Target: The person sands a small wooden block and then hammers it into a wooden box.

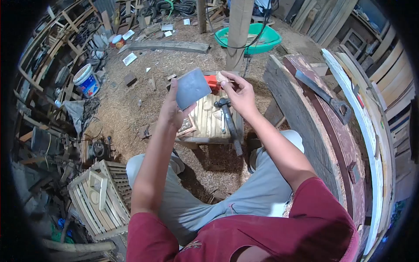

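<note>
Near the middle of the frame, slightly above centre, a grey sheet and a small piece of wood are held up side by side. The wood lies to the right of the sheet, a little higher than its centre and apart from it, with a red object showing in the gap. The right hand is the nearer one to the wood and has it pinched between thumb and fingers; which way the wood's long axis runs is too small to tell. The left hand grips the sheet by its left and lower edges — thumb up along the side, fingers partly hidden behind. The sheet is nearly square and tilted, its broad face towards the camera.

Both arms reach up the frame and inward, the left forearm steep, the right forearm slanting from the lower right — so the hands meet above a wooden bench. On it lies a hammer, handle pointing to the bottom of the frame, below the right hand.
</note>
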### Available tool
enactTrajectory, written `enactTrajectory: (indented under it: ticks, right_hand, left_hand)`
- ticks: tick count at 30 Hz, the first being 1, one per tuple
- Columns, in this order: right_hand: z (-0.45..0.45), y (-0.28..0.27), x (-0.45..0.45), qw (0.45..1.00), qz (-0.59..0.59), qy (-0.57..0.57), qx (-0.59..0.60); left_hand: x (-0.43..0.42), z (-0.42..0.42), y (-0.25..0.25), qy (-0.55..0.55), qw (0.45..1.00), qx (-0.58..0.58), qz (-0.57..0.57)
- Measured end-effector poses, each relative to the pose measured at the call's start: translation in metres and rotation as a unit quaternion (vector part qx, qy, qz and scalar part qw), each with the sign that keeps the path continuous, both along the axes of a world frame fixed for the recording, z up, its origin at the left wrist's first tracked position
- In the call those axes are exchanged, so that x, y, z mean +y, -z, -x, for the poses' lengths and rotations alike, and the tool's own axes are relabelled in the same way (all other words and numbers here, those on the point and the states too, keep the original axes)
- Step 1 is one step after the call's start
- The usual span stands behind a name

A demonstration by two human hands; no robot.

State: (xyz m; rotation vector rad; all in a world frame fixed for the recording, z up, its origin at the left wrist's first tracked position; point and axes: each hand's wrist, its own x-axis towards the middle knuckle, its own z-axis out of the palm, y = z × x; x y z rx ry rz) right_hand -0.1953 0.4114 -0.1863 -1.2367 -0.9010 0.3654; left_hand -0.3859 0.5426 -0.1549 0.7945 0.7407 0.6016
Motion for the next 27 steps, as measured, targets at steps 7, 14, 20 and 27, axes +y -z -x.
enactTrajectory:
  ticks: [7,14,20,27]
  right_hand:
    - [-0.013,-0.012,-0.014,0.999,0.036,0.013,0.028]
    - [-0.032,-0.005,-0.031,0.992,0.031,0.049,-0.113]
    - [-0.03,-0.007,-0.053,0.983,0.05,0.045,-0.173]
    - [-0.025,-0.015,-0.064,0.954,-0.051,0.085,-0.284]
  left_hand:
    - [0.001,-0.032,0.022,0.078,0.996,0.0,-0.032]
    - [-0.03,-0.056,0.012,0.081,0.985,-0.149,-0.028]
    - [-0.016,-0.055,0.025,0.127,0.966,-0.22,-0.048]
    - [-0.003,-0.067,0.036,0.17,0.95,-0.259,-0.031]
